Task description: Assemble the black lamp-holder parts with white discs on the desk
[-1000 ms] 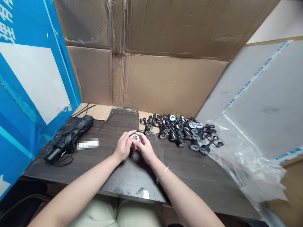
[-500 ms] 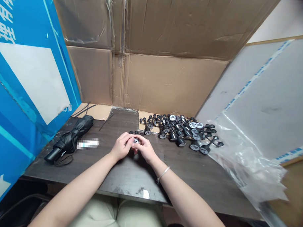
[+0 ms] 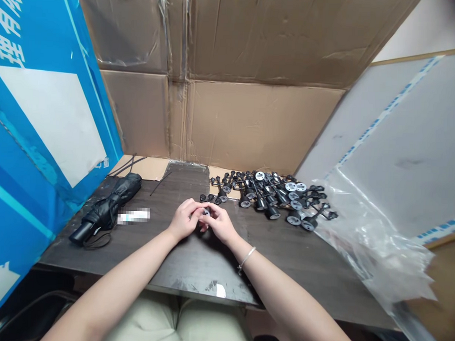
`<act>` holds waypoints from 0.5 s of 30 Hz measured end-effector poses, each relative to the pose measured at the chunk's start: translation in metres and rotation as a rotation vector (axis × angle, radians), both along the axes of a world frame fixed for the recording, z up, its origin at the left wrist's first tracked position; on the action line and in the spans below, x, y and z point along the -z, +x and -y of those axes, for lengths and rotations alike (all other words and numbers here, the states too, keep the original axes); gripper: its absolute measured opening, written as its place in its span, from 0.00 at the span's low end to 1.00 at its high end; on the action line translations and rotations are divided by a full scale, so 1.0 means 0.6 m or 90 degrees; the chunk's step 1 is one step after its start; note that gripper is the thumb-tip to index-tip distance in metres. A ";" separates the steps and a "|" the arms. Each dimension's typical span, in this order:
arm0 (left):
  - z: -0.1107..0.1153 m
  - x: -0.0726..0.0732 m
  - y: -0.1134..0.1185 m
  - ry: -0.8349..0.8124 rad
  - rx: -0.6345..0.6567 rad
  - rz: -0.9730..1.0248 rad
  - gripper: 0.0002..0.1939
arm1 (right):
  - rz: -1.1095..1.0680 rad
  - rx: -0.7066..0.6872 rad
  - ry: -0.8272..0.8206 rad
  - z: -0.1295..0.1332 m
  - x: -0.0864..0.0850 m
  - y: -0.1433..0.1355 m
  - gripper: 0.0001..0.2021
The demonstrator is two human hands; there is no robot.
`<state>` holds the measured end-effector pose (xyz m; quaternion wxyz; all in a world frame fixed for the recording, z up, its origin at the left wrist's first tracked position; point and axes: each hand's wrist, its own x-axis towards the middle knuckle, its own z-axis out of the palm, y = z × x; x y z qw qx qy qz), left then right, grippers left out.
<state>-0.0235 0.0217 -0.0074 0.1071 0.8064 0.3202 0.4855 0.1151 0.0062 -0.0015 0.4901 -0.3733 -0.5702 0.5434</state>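
My left hand and my right hand meet over the middle of the table. Between their closed fingers sits a small black part with a grey round end, mostly covered by the fingertips. Just beyond the hands, small black knobs show past the fingers; they look like the far end of the held part. To the right lies a pile of similar black parts, each with a cylinder, a grey disc face with holes, and thin stems ending in black knobs.
A folded black umbrella lies at the left, with a blurred white label beside it. Thin black rods lie behind. Cardboard walls the back, a blue panel the left. Clear plastic sheeting hangs at right.
The held part has turned slightly in the fingers, so less of its grey face shows and more of its black knobs. Both hands stay in nearly the same place.
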 end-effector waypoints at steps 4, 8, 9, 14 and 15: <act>-0.003 0.000 -0.002 -0.039 -0.022 -0.039 0.16 | -0.002 -0.003 0.002 0.000 0.000 0.003 0.15; -0.003 -0.005 -0.005 -0.107 -0.027 0.010 0.22 | -0.025 0.006 0.018 0.009 -0.008 -0.005 0.19; -0.002 -0.006 -0.006 -0.121 -0.017 0.040 0.24 | -0.038 -0.003 0.025 0.012 -0.010 -0.008 0.20; -0.002 -0.003 -0.009 -0.233 0.063 0.205 0.36 | -0.072 -0.103 0.030 0.017 -0.016 -0.016 0.23; -0.003 -0.002 -0.009 -0.263 0.059 0.230 0.36 | -0.067 -0.106 0.022 0.016 -0.018 -0.012 0.21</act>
